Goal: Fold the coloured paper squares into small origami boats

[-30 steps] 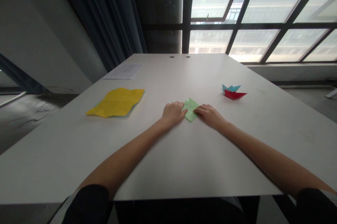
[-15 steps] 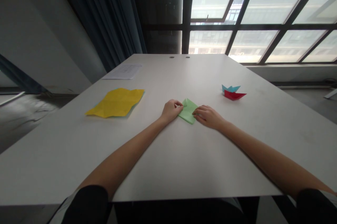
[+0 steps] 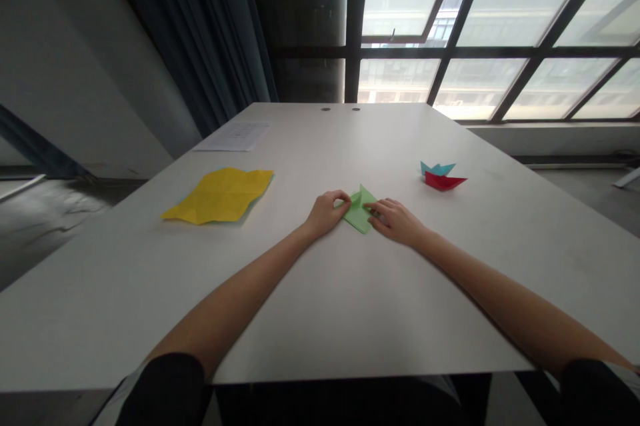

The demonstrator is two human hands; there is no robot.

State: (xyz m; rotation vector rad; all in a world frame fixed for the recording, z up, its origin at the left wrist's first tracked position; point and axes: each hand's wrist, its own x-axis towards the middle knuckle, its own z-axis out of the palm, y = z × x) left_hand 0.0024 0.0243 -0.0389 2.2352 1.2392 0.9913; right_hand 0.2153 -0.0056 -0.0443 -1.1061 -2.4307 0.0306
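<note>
A small folded piece of green paper [image 3: 358,218] lies on the white table between my hands, with a pointed flap standing up at its far side. My left hand [image 3: 327,211] pinches the paper's left edge between thumb and fingertips. From the right, my right hand [image 3: 393,218] holds the opposite edge. Its index finger reaches over the upper face near the raised flap, and the thumb sits lower at the edge. The fingers partly cover both side corners of the paper.
Yellow paper sheets [image 3: 220,196], creased, with light blue-green paper beneath, lie on the left. A red paper boat [image 3: 443,182] and a blue paper boat [image 3: 439,169] stand on the right. A printed white sheet [image 3: 234,137] lies at the far left of the table [image 3: 320,319].
The green paper's far flap has lifted into an upright point. My left hand has shifted slightly right, and my right index finger has stretched farther across the paper.
</note>
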